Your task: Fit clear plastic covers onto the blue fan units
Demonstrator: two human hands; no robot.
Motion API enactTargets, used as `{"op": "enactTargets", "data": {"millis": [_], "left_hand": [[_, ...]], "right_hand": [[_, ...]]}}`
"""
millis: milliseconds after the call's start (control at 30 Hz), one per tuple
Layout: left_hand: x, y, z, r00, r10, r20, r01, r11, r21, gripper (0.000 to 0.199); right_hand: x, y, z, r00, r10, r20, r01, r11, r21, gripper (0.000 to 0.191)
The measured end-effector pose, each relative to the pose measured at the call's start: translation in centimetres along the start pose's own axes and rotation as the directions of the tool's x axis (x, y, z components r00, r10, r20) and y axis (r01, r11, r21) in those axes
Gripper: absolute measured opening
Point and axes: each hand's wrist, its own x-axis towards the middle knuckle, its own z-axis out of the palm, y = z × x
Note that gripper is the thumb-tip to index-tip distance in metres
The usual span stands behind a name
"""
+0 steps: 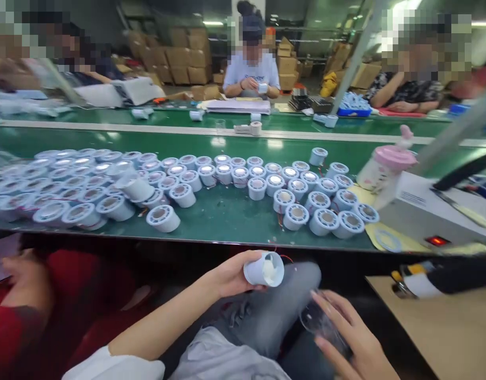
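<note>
My left hand (pixel 237 274) is closed around a light-blue plastic cup-shaped housing (pixel 254 270), its open end facing right and up. Something white sits inside it, and a thin red wire (pixel 286 258) sticks out beside the rim. To the right and lower, my right hand (pixel 348 330) grips a clear, round plastic cup-like part (pixel 322 322) between thumb and fingers; its far end is blurred. Both hands are above my lap, in front of the bench edge. Many similar blue housings (pixel 296 215) stand on the green bench (pixel 227 221) beyond them.
A grey box with a lit red switch (pixel 436 241) stands at the bench's right, near a pink-lidded cup (pixel 389 163). Below is a brown board (pixel 436 316) with a black cylindrical tool. A person in red sits close on my left; other people sit across the bench.
</note>
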Motion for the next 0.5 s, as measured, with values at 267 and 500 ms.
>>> {"op": "enactTargets", "data": {"millis": [267,500], "left_hand": [[2.7,1.8,4.8,0.911,-0.118,0.394,-0.067,0.902,0.426,0.026],[1.7,2.3,6.0,0.857,0.283,0.432,-0.515,0.531,0.673,0.029]], "right_hand": [[3.5,-2.9,-2.2,0.993,-0.074,-0.094,0.022,0.885,-0.465,0.042],[1.8,-2.8,-2.8,0.974,0.204,-0.102,-0.215,0.97,-0.111,0.008]]}}
